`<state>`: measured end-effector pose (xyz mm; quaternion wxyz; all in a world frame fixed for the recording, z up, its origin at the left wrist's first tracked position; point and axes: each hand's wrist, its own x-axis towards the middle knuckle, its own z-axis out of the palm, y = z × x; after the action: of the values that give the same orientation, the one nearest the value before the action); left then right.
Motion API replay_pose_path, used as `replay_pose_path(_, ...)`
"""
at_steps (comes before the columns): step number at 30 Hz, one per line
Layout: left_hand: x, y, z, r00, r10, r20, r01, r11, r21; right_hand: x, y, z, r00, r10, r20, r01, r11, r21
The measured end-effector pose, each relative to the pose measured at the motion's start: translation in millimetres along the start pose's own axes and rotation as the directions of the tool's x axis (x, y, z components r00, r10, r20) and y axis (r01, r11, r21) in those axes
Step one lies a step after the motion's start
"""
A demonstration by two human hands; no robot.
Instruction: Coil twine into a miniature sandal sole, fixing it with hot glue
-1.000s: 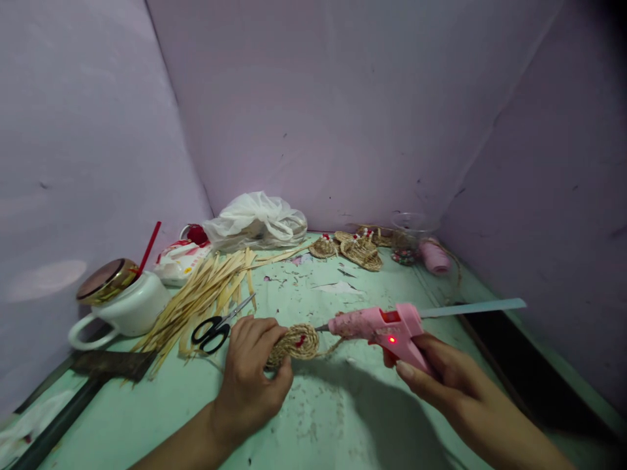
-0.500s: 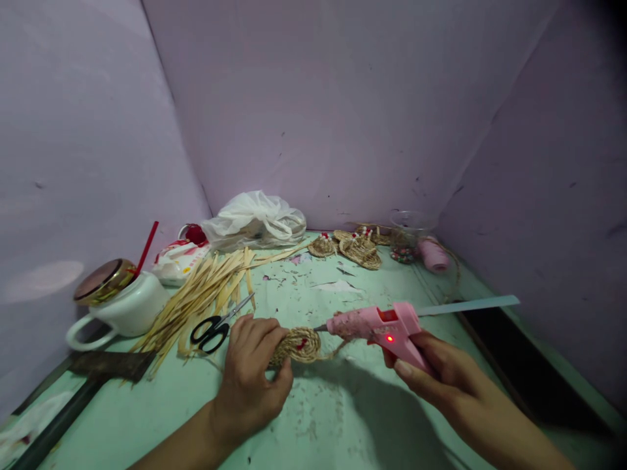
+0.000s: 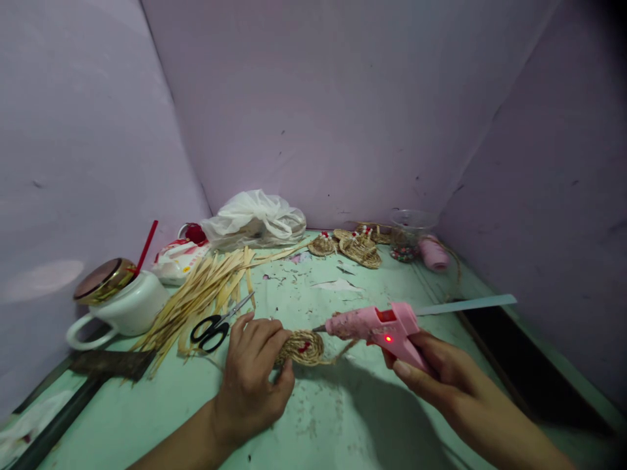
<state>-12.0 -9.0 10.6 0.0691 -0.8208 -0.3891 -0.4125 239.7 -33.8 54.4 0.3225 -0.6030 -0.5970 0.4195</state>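
Between the fingers and thumb of my left hand (image 3: 257, 378) is a coiled piece of braided straw cord (image 3: 307, 349), oval, with a red spot near its middle. Its left end is hidden by my fingers, and a loose tail of cord trails off to the right. My right hand (image 3: 441, 372) grips a pink glue gun (image 3: 375, 325) by its handle. A red light glows on the gun, and a pale glue stick (image 3: 465, 305) juts from its back. The metal nozzle points left and is at the coil's upper right edge; whether it touches, I cannot tell.
Black-handled scissors (image 3: 215, 329) lie beside dried straw strips (image 3: 206, 287). At the left are a hammer-like tool (image 3: 110, 365) and a white mug (image 3: 137, 307). Behind stand a plastic bag (image 3: 259, 222), small woven slippers (image 3: 360, 249), a bead cup (image 3: 406, 238) and a pink spool (image 3: 434, 253).
The coil has shifted slightly right and turned a little in my left hand. The glue gun has moved very slightly left, its nozzle still at the coil's upper edge.
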Motion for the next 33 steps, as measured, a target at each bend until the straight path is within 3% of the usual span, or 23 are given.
replay_pose_path(17, 1.3, 4.3, -2.3, 0.998, 0.043, 0.035, -0.043, 0.999, 0.001, 0.3, -4.1, 4.7, 0.999, 0.036, 0.035, -0.038, 0.997, 0.066)
replay_pose_path(20, -1.2, 1.8, 0.9, 0.999, -0.016, 0.049, 0.017, 1.000, -0.018, 0.3, -6.7, 1.6, 0.999, 0.037, 0.006, -0.038, 0.992, 0.118)
replay_pose_path(23, -4.6, -7.3, 7.1, 0.984, -0.178, 0.023, 0.178, 0.984, 0.006, -1.5, -3.1, -16.2, 0.999, 0.038, -0.027, -0.034, 0.989, 0.146)
replay_pose_path(27, -7.1, -18.2, 12.1, 0.935, -0.353, 0.043, 0.351, 0.935, 0.043, -1.1, 14.1, -48.8, 0.987, 0.070, 0.147, -0.076, 0.997, 0.034)
replay_pose_path(30, -8.4, -17.1, 11.8, 0.933, -0.353, 0.066, 0.350, 0.935, 0.045, 5.3, 31.5, -60.4, 0.950, 0.149, 0.276, -0.143, 0.989, -0.040)
replay_pose_path(33, -9.3, -12.1, 10.0, 0.952, -0.302, 0.058, 0.300, 0.953, 0.043, 9.8, 49.2, -54.0, 0.916, 0.217, 0.336, -0.210, 0.976, -0.058)
